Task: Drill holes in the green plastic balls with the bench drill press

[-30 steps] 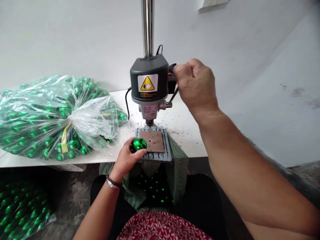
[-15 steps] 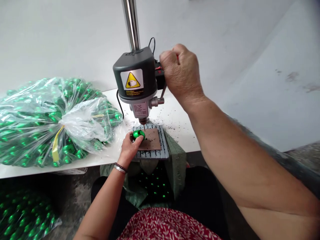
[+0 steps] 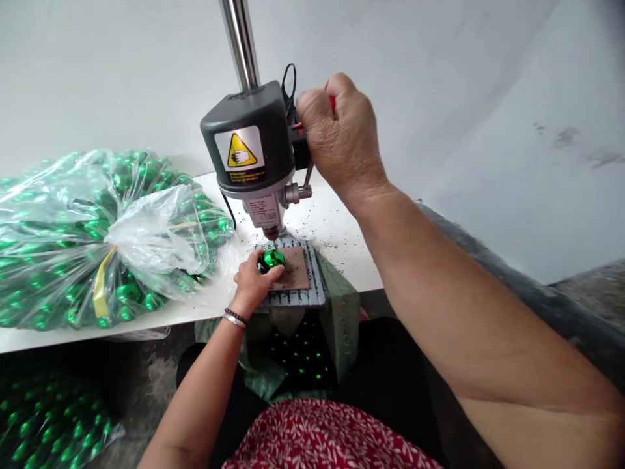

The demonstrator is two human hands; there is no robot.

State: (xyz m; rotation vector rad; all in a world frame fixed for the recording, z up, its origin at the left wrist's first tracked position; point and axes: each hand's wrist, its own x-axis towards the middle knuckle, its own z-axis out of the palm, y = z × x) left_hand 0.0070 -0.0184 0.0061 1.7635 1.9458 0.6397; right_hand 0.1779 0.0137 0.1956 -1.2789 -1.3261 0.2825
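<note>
My left hand (image 3: 251, 284) is closed round a shiny green bauble (image 3: 275, 259), holding it between thumb and fingers over a thin brown board (image 3: 297, 275). The board lies on the slotted grey base plate (image 3: 318, 280) of a drill press (image 3: 247, 140). Straight above the bauble is the thin drill bit, at or very near its top; whether it touches I cannot tell. My right hand (image 3: 342, 133) is wrapped in a fist round the press's feed handle, and a bit of red knob (image 3: 333, 103) shows between the fingers.
A large clear plastic bag (image 3: 151, 228) of green baubles, tied with yellow strip (image 3: 101, 290), covers the left of the white table (image 3: 195, 314). Dark shavings are scattered round the base. A green sack (image 3: 344, 299) with more baubles hangs below the front edge. Another bag (image 3: 49, 417) sits lower left.
The bauble has shifted onto the spot under the bit and turned in my left fingers. My right hand keeps its hold on the handle. The whole view has moved slightly.
</note>
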